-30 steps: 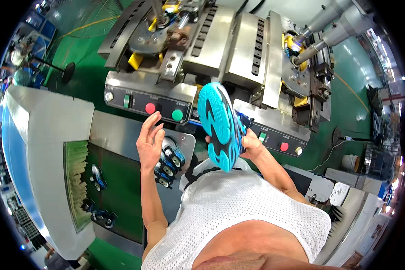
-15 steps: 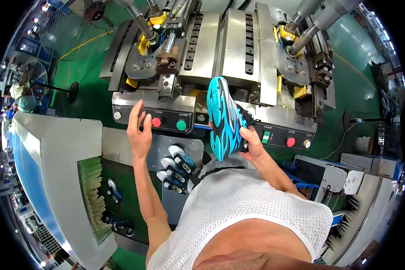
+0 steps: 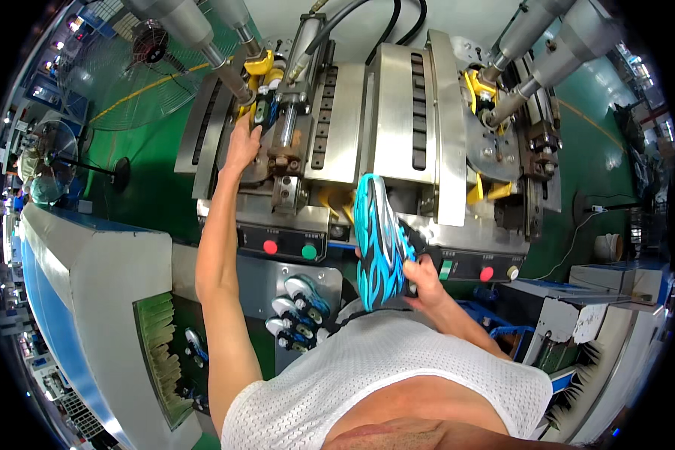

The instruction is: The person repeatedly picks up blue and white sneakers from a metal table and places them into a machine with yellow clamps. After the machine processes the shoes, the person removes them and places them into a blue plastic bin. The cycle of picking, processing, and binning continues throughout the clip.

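Note:
My right hand point(image 3: 425, 283) is closed around a sneaker point(image 3: 376, 238), held in front of my waist. Its turquoise, black and white sole side faces left and up, with the toe pointing away from me. My left arm stretches into the left station of the metal press machine point(image 3: 277, 161). There my left hand point(image 3: 243, 144) has its fingers extended and the thumb apart, beside a yellow clamp piece point(image 3: 259, 64) and a dark shoe point(image 3: 266, 107) under the press rods. The fingertips are partly hidden, so contact with that shoe is unclear.
Several similar sneakers point(image 3: 298, 311) lie on a metal shelf point(image 3: 259, 277) at left. Another shoe point(image 3: 196, 346) sits by the bristle-curtained opening of a white machine point(image 3: 120, 277). Red point(image 3: 270, 247) and green buttons point(image 3: 309, 251) line the press front. A fan point(image 3: 56, 157) stands far left.
My left hand has moved forward from above the button panel into the left press station. The sneaker in my right hand sits lower in view, still gripped. The whole view has shifted slightly.

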Demonstrator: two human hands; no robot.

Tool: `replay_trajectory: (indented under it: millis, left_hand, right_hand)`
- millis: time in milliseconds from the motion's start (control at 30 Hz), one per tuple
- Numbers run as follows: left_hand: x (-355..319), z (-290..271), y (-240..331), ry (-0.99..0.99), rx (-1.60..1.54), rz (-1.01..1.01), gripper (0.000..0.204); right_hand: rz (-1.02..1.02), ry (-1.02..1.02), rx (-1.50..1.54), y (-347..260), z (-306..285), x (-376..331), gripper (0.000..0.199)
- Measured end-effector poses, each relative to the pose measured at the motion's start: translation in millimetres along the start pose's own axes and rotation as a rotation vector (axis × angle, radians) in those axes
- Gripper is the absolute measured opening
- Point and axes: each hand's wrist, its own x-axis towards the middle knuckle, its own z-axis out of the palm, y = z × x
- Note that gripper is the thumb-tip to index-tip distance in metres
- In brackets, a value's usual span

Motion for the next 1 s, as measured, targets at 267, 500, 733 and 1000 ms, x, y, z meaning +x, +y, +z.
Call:
replay_trajectory:
  millis: [267, 500, 733, 1000]
  left_hand:
    - [74.5, 81.3, -70.3, 0.002, 0.19, -0.091, 0.072]
    - [108.7, 47.2, -85.5, 0.074, 0.269, -0.153, 0.092]
    - [-68.5, -91.5, 18.0, 0.343, -0.261, -0.025, 0.058]
    - [-373.5, -100.2, -24.0, 0.46, -0.375, -0.508, 0.058]
  right_hand:
    - [-0.006, 0.077, -0.093, -13.8, 9.8, -12.0, 0.072]
    - [0.018, 0.151, -0.151, -15.6, 27.7, 17.3, 0.067]
    - [0.004, 0.204, -0.34, -10.5, 109.4, 98.3, 0.046]
    - [-0.11, 0.402, -0.538, 37.1, 178.5, 424.5, 0.031]
